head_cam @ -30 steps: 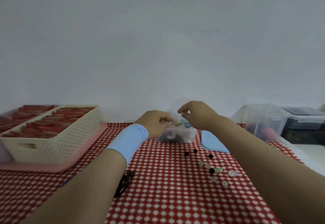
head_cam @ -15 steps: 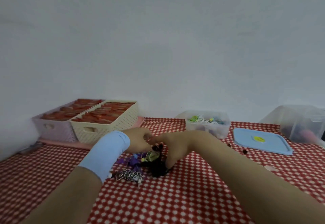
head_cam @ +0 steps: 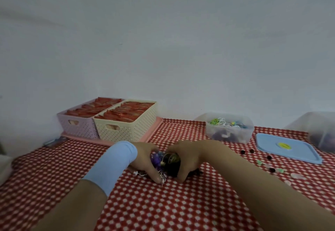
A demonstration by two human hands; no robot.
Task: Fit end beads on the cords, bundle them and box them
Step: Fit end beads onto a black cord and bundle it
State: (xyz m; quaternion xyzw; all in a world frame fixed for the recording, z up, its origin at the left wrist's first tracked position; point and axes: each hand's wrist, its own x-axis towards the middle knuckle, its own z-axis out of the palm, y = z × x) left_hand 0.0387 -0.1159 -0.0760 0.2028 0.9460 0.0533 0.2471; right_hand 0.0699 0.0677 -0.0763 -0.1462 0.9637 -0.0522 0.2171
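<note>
A pile of cords (head_cam: 167, 161), purple, black, olive and black-and-white, lies on the red checked cloth in the middle. My left hand (head_cam: 147, 160), with a light blue wristband, curls round the pile from the left. My right hand (head_cam: 186, 158) curls round it from the right. Both hands cup the pile between them on the cloth. Loose beads (head_cam: 272, 167), black, green and clear, lie scattered to the right. A clear plastic box (head_cam: 230, 130) with bundled cords stands behind, its blue lid (head_cam: 288, 148) lying beside it.
A purple basket (head_cam: 79, 125) and a cream basket (head_cam: 126, 125), both full of red packets, stand on a pink tray (head_cam: 154, 131) at back left. Another clear tub (head_cam: 319, 131) is at the far right. A white wall rises behind the table.
My hands left the clear box and came down to the cord pile. They now close tighter round it, gathering the cords. The camera has swung left and nearer.
</note>
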